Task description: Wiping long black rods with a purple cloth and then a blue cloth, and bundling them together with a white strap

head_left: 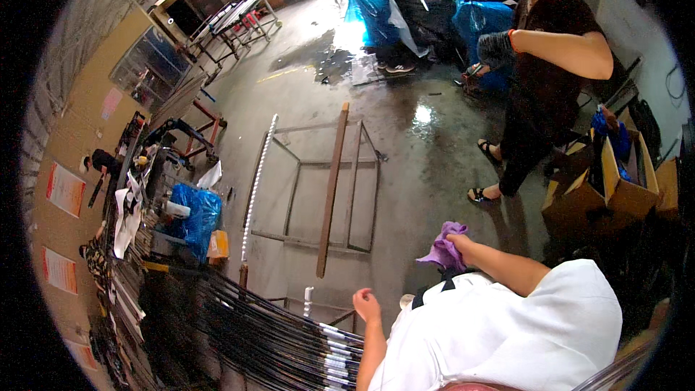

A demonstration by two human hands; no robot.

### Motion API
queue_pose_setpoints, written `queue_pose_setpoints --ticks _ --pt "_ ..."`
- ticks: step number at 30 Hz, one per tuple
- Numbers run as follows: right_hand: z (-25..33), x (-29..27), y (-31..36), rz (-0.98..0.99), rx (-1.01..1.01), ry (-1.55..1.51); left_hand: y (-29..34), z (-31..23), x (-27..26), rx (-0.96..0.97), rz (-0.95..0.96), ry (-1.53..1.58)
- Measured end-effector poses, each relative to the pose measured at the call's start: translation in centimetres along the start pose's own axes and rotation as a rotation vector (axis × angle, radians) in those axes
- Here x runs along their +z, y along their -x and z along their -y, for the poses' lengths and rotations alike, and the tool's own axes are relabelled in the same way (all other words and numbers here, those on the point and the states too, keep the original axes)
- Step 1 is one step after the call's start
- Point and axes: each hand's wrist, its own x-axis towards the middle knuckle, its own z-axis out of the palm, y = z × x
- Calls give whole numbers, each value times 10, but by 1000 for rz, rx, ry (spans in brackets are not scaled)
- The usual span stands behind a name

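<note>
My right hand (459, 242) is closed around a crumpled purple cloth (440, 252), which hangs out on its left side. My left hand (367, 305) hangs in the air lower down, its fingers loosely curled with nothing seen in them. To its left lies a dense row of long black rods (268, 333), several with white ends toward me. Just ahead of that hand, a short white spiral-wrapped post (308, 301) sticks up from a low metal support.
Ahead stands a metal frame rack (373, 206) topped by a brown bar (333, 188) and a white-wrapped bar (259, 188). At right are a person in dark clothes (554, 65) and cardboard boxes (630, 188). Another person in a blue apron (371, 7) stands farther off. Blue plastic (199, 221) lies left.
</note>
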Motion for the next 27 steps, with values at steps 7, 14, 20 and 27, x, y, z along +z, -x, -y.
queue_pose_setpoints --ticks 7,14,20,27 --pt "13 -21 -19 -11 -32 -48 16 24 17 -177 277 11" --pt "5 -24 -29 29 -5 -9 30 42 1 -353 299 121" --pt "2 -31 -53 -9 -24 147 58 32 2 -373 320 180" --pt "33 6 1 27 -1 62 54 38 7 -452 351 355"
